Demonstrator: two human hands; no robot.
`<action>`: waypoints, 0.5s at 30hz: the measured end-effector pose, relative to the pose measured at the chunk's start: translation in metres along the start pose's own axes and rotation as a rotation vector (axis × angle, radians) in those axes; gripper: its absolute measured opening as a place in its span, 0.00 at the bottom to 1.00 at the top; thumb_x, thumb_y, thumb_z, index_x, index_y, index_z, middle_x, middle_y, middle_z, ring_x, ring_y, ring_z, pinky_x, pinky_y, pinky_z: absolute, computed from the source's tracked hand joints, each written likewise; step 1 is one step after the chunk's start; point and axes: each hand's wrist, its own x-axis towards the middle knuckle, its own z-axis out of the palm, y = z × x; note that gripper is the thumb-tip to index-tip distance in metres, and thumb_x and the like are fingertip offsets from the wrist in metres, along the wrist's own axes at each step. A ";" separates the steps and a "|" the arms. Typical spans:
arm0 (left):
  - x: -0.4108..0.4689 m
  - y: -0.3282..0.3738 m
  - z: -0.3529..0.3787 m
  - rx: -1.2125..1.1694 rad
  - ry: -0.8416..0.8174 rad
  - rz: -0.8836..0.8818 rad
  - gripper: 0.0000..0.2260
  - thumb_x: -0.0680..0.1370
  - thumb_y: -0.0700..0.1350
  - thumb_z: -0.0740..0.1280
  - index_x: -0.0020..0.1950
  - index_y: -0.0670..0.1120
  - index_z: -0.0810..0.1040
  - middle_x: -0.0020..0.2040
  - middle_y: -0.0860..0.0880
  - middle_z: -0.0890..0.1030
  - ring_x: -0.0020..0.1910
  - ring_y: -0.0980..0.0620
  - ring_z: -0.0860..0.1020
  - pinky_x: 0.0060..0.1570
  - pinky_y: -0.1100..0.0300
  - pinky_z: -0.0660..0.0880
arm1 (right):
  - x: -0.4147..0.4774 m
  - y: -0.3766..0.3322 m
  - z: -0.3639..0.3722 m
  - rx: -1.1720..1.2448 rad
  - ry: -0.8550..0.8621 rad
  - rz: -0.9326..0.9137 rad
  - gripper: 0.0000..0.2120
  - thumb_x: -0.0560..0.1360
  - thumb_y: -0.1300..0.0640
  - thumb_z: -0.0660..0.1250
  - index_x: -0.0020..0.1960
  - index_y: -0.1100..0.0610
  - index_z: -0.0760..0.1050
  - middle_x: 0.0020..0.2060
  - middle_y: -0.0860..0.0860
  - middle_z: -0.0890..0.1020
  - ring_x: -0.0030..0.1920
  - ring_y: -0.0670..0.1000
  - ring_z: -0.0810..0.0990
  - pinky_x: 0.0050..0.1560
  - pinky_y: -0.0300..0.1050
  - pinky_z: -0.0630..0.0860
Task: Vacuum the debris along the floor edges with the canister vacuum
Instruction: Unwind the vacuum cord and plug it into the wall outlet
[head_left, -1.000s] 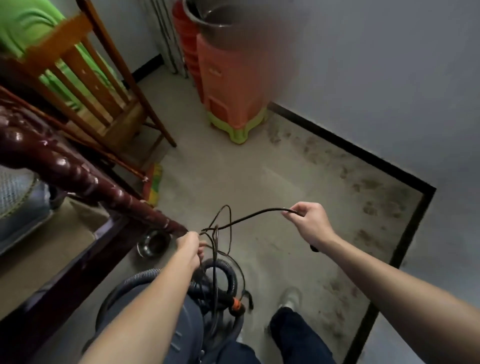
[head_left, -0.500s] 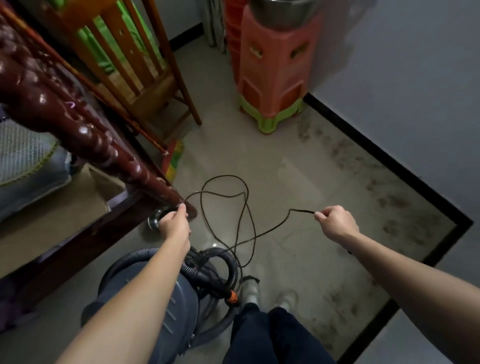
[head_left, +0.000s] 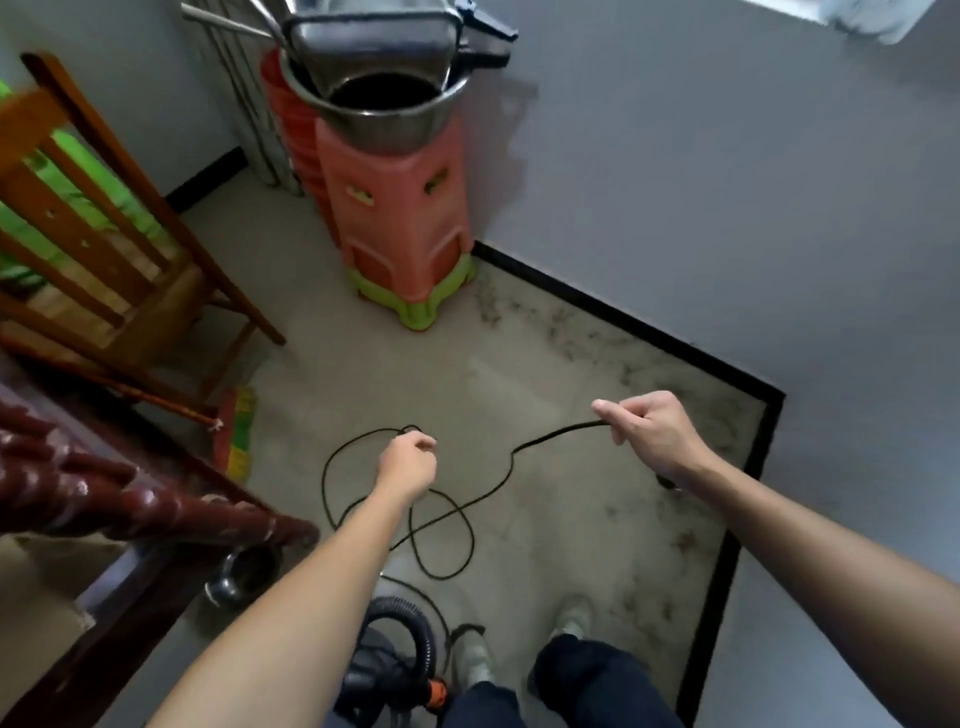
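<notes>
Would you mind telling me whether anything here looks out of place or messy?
The black cord, gripped by the left hand and right hand, sprawls in tangled loops across the floor; dark debris lies scattered along the baseboard.

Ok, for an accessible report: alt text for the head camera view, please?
A person's left hand and right hand each hold a looping black cord, with a vacuum by their feet. Dark debris lines the floor along the wall, near stacked stools topped with a metal basin.
</notes>
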 end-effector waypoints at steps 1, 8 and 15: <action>-0.001 0.030 0.016 0.041 -0.094 0.081 0.18 0.74 0.34 0.59 0.59 0.47 0.80 0.58 0.43 0.80 0.53 0.46 0.77 0.46 0.64 0.69 | 0.001 0.004 -0.019 0.018 0.018 0.001 0.26 0.76 0.47 0.70 0.23 0.56 0.71 0.18 0.46 0.61 0.21 0.48 0.59 0.25 0.39 0.58; -0.015 0.158 0.095 0.137 -0.591 0.344 0.11 0.78 0.42 0.63 0.57 0.46 0.80 0.54 0.45 0.80 0.54 0.48 0.79 0.55 0.60 0.72 | 0.011 0.023 -0.099 0.224 0.052 0.020 0.25 0.73 0.44 0.72 0.23 0.55 0.69 0.25 0.55 0.62 0.28 0.54 0.58 0.29 0.47 0.58; 0.002 0.257 0.161 0.046 -0.735 0.285 0.19 0.82 0.51 0.60 0.35 0.43 0.77 0.22 0.51 0.63 0.25 0.52 0.64 0.30 0.59 0.62 | 0.073 0.139 -0.190 -0.411 0.088 0.210 0.05 0.75 0.49 0.68 0.48 0.45 0.83 0.48 0.45 0.84 0.52 0.50 0.78 0.50 0.43 0.73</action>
